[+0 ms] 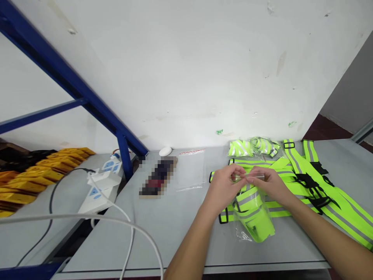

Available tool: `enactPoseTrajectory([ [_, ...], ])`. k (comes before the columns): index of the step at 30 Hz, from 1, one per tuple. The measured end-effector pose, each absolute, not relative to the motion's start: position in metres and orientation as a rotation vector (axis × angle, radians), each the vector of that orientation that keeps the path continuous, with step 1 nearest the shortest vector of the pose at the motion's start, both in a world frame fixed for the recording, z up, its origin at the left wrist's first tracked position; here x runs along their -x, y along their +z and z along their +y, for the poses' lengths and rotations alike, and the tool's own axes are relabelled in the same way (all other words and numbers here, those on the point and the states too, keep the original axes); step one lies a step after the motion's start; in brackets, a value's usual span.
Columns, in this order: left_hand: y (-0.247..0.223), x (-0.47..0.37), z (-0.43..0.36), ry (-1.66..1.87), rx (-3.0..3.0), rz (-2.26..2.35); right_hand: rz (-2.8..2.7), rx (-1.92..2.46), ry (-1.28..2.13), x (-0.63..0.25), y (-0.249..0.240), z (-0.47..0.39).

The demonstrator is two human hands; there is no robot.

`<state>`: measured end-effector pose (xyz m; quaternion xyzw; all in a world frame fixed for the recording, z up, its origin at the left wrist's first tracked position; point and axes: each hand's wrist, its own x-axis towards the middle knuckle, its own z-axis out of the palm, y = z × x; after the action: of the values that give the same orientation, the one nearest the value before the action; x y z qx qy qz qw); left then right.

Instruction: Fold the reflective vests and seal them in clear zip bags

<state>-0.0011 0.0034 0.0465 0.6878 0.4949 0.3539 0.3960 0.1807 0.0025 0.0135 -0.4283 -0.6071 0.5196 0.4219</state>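
Both hands meet at the top edge of a clear zip bag [240,230], which has a rolled neon-yellow reflective strap [256,217] inside. My left hand [225,184] pinches that edge from the left, fingertips together. From the right, my right hand [269,182] pinches the same edge close by. The bag hangs tilted toward the front of the table. Under and behind the hands lie loose neon-yellow reflective straps [300,167] with grey stripes and black buckles [305,181]. Two bagged rolls of strap [240,148] sit behind them against the wall.
An unfilled clear zip bag [190,170] lies flat left of the hands, near a pixelated item [159,179] and a white oval object [165,151]. Power strips [100,186], white cables [128,223], a blue metal frame [96,109] and yellow packets [37,175] are at left.
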Motion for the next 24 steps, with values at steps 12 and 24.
enactPoseTrajectory([
  [12, 0.036, 0.018, 0.021, 0.769, -1.439, 1.006, -1.356, 1.071, 1.389, -0.183, 0.005, 0.005],
  [24, 0.004, 0.024, 0.030, 0.975, -1.152, 1.020, -1.228, 1.241, 1.350, -0.188, -0.002, 0.015],
])
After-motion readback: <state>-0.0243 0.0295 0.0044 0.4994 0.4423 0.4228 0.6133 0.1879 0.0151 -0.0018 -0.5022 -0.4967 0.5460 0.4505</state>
